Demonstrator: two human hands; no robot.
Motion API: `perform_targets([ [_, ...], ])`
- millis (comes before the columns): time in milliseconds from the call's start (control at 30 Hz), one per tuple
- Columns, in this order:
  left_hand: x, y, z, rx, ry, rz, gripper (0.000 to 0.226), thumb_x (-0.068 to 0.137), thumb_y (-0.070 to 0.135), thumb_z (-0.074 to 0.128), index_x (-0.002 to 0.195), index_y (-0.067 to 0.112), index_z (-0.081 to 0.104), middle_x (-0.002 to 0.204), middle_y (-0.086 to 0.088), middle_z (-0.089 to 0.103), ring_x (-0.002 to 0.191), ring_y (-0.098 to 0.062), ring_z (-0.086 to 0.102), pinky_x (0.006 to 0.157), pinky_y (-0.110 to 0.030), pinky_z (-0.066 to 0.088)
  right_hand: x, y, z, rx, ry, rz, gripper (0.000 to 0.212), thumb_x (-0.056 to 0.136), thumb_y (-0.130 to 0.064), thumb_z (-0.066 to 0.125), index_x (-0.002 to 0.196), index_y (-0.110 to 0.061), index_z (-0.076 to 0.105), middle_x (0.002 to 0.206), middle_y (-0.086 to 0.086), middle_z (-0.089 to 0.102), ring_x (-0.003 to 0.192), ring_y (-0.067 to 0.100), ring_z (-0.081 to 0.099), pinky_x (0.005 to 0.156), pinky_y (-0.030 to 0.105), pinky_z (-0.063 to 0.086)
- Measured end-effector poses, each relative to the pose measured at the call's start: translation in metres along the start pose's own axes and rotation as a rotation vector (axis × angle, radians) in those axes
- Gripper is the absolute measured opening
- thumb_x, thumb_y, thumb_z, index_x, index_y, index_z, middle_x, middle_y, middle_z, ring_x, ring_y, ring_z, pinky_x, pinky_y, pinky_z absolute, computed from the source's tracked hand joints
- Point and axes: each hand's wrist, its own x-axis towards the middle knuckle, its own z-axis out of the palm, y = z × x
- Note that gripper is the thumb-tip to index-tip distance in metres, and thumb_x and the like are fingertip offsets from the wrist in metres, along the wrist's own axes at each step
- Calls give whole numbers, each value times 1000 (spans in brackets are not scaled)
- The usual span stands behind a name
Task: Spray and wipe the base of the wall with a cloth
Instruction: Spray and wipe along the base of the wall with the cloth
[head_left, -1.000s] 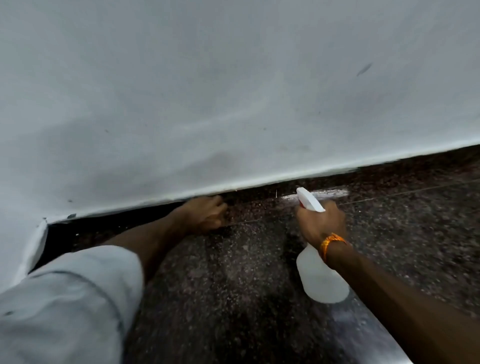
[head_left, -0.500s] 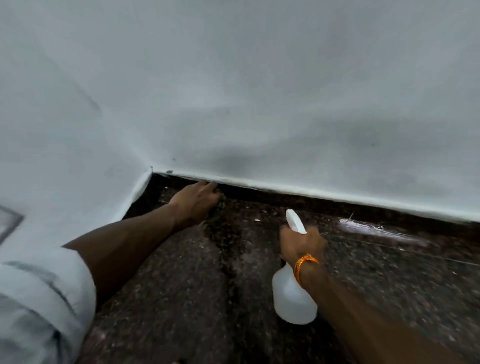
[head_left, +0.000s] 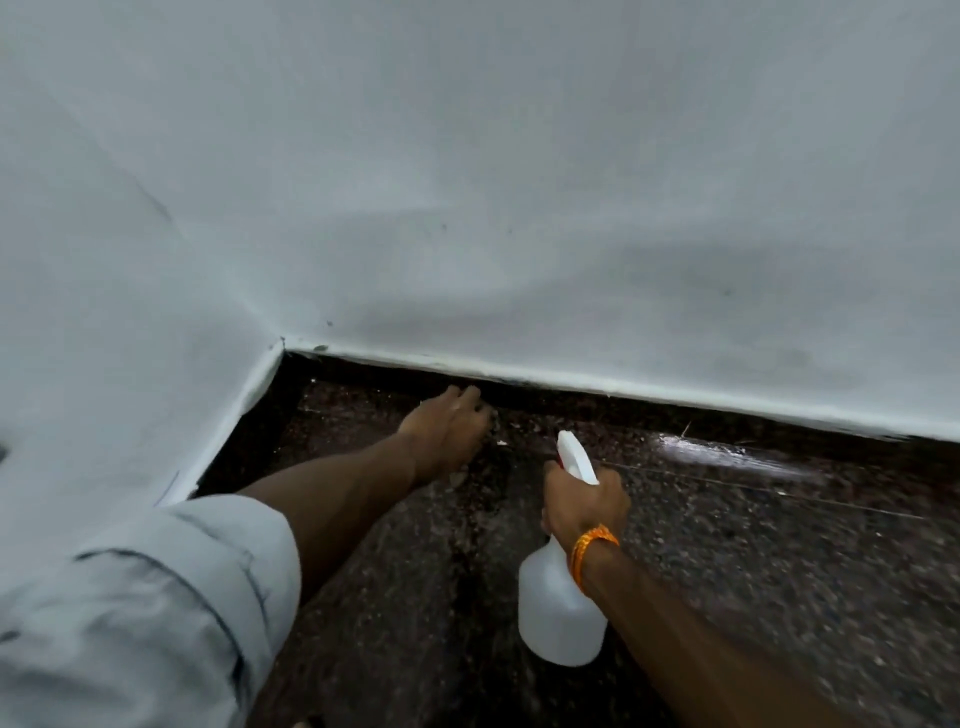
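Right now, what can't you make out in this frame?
Head view only:
- Cloth: none visible; the left hand pressed at the wall base covers anything under its palm.
- Spray bottle trigger: hidden by the right hand.
- Bottle's fill level: opaque white plastic.
- Floor at right: blurred.

the left hand (head_left: 447, 431) lies on the floor (head_left: 753, 561) against the wall base (head_left: 623, 387), near the corner; to its right and nearer, the right hand (head_left: 584, 501) grips the spray bottle (head_left: 558, 608).
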Motion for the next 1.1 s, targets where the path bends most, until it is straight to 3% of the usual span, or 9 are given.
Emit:
perform_targets([
  [100,12,10,31,2,-259,47,74,92,38,51,151,7,19,154,-25,19,138,-47,23,109,-53,33,1,-7,-6,-13,49,-13,22,75,-29,73,70,-11,60,75,20,71,67,40,71,64,54,63],
  [167,19,15,33,48,-302,96,67,99,27,44,154,7,12,155,-30,14,141,-49,17,113,-52,26,4,-9,-10,-19,77,-27,24,78,-25,74,66,-13,58,73,19,70,66,39,71,63,53,63],
  [233,26,12,25,80,-159,181,56,98,16,45,149,8,27,147,-27,31,134,-47,31,106,-51,39,7,-8,-12,-24,96,-36,24,76,-31,73,67,-15,59,73,18,70,65,39,71,62,52,63],
  [367,56,6,17,298,390,661,37,96,14,35,121,10,62,117,-15,61,99,-33,58,63,-37,55,21,5,-13,-12,166,-1,46,61,-48,68,79,-6,69,75,21,72,65,39,71,62,51,63],
  [467,79,8,10,510,512,870,29,97,13,41,105,8,69,115,-13,60,101,-31,52,66,-38,53,27,16,-13,17,262,45,64,50,-55,66,90,-4,70,82,22,72,68,39,72,61,51,63],
  [667,57,-66,44,586,421,813,24,85,17,64,103,3,71,116,-15,62,96,-30,57,67,-36,55,13,5,-7,-9,291,87,38,63,-44,72,82,-13,58,83,23,71,70,38,71,64,49,63],
  [800,41,-84,57,471,532,717,30,86,11,47,99,5,73,105,-13,66,88,-32,62,62,-37,53,13,0,17,-30,259,21,49,57,-56,67,83,-14,61,90,25,72,81,42,72,75,54,62],
  [900,58,-42,31,423,606,704,25,89,11,50,94,10,74,104,-9,68,87,-29,63,62,-35,51,9,-10,27,-35,248,-45,32,62,-46,69,69,-18,53,83,25,71,75,47,71,69,59,61],
  [1100,43,-91,43,537,406,781,28,85,17,46,81,15,74,98,-8,65,90,-31,60,65,-36,51,-21,-28,41,-47,223,-36,26,72,-36,73,68,-13,61,77,23,73,67,40,72,64,51,63],
])
